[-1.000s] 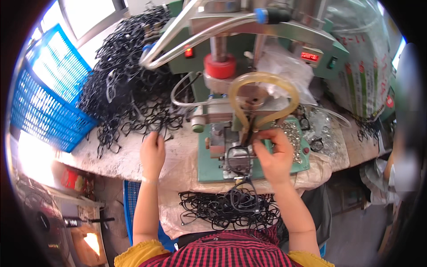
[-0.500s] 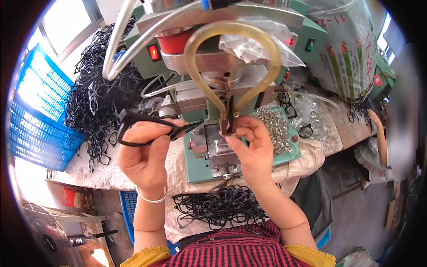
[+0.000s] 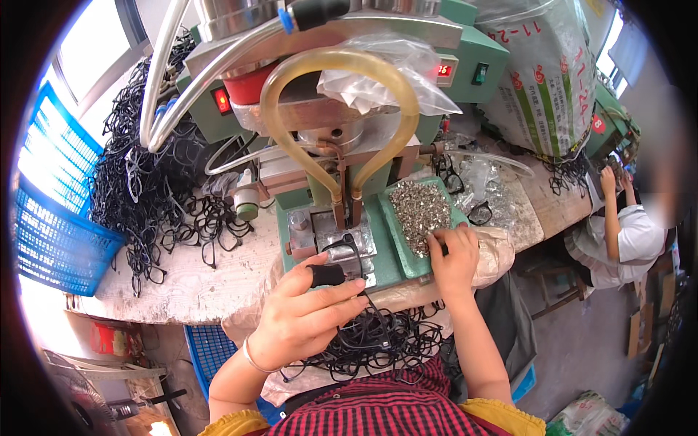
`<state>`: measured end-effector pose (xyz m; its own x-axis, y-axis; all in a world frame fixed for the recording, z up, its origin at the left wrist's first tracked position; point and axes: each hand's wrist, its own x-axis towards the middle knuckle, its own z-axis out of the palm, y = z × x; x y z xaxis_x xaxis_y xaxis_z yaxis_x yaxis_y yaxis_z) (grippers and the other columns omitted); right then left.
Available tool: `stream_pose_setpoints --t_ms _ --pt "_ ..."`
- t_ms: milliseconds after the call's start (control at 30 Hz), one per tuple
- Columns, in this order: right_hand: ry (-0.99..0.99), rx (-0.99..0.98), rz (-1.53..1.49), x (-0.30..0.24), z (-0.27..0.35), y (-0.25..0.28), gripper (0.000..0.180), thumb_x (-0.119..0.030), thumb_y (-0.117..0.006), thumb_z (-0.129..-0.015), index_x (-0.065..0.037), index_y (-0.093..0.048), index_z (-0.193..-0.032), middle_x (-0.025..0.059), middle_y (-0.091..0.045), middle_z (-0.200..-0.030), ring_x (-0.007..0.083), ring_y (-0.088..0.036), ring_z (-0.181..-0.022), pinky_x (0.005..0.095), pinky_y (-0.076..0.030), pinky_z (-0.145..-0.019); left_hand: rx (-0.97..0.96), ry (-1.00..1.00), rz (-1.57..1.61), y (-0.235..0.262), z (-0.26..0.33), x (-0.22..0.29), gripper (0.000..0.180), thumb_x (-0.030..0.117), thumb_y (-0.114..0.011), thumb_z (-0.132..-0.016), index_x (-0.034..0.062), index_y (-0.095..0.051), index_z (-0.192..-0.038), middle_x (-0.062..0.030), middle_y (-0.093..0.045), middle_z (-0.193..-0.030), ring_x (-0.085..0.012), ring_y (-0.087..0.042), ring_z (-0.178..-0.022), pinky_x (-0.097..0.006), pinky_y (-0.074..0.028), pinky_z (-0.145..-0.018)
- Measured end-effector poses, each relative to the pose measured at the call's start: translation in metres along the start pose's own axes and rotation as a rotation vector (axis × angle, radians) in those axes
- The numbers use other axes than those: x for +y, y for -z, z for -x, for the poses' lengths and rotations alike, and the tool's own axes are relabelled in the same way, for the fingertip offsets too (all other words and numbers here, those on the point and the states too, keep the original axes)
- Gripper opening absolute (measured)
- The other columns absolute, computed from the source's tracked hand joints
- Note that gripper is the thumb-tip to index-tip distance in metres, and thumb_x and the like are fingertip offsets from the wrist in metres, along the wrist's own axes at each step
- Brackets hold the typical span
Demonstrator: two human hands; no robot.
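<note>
My left hand [image 3: 309,309] is closed on a black eyeglass frame [image 3: 358,254] in front of the machine's copper-tipped jaws [image 3: 347,211]. The frame is turned edge-on, so its full shape is hard to make out. Its front end reaches over the metal fixture [image 3: 342,251] below the jaws. Over to the right, my right hand [image 3: 456,263] has its fingertips down among small shiny metal parts [image 3: 420,214] in a green tray [image 3: 416,269]. Thumb and fingers are bent together there; whatever is between them is too small to see.
A tangled heap of black frames [image 3: 138,167] lies at the left beside blue baskets [image 3: 62,225]. More black frames [image 3: 378,341] rest in my lap. A yellowish hose [image 3: 411,94] loops above the jaws. Farther right stand a big printed sack [image 3: 542,87] and another person [image 3: 625,229].
My right hand has left the jaws and gone right to the metal parts. My left hand has brought the eyeglass frame rightward and lower, before the fixture. The view has shifted slightly.
</note>
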<state>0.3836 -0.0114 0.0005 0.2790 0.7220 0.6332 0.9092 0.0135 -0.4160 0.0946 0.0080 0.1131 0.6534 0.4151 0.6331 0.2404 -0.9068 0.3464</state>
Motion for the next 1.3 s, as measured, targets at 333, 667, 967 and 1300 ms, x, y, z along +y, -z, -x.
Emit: stream_pose_setpoints --t_ms 333,667,967,1300 --pt "0.045 0.028 -0.082 -0.011 -0.025 -0.014 0.008 -0.012 -0.074 -0.075 -0.009 -0.069 -0.082 0.0073 -0.064 -0.091 0.0317 -0.058 -0.097 0.0434 -0.048 -0.082 0.045 0.027 0.014 -0.007 -0.011 0.001 0.025 0.008 -0.081 -0.068 0.0155 -0.077 -0.091 0.001 -0.074 -0.1 -0.0209 -0.059 -0.076 -0.046 -0.053 -0.096" --pt "0.185 0.06 -0.14 -0.014 -0.029 -0.025 0.007 -0.007 -0.068 -0.081 -0.006 -0.071 -0.087 0.011 -0.067 -0.09 0.032 -0.062 -0.092 0.0417 -0.049 -0.079 0.329 0.091 -0.167 -0.021 0.061 0.01 0.023 0.008 -0.077 -0.074 0.0092 -0.069 -0.096 -0.0132 -0.071 -0.112 -0.0327 -0.068 -0.101 -0.051 -0.046 -0.104" --pt "-0.112 0.065 -0.347 -0.024 -0.023 -0.015 0.011 -0.008 -0.07 -0.077 -0.008 -0.074 -0.088 0.0107 -0.07 -0.088 0.0314 -0.065 -0.088 0.0411 -0.051 -0.08 0.376 0.947 -0.519 0.056 0.106 -0.199 0.038 0.017 -0.068 -0.085 0.0053 -0.063 -0.122 -0.0184 -0.069 -0.111 -0.0343 -0.067 -0.099 -0.041 -0.053 -0.08" --pt "-0.231 0.088 -0.414 0.002 0.009 0.029 0.011 -0.01 -0.072 -0.079 -0.007 -0.073 -0.089 0.0101 -0.069 -0.085 0.0322 -0.062 -0.085 0.0415 -0.05 -0.077 0.168 1.233 -0.837 -0.003 0.111 -0.247 0.059 0.055 -0.063 -0.089 0.0067 -0.066 -0.123 -0.0188 -0.071 -0.109 -0.0408 -0.067 -0.095 -0.049 -0.053 -0.077"
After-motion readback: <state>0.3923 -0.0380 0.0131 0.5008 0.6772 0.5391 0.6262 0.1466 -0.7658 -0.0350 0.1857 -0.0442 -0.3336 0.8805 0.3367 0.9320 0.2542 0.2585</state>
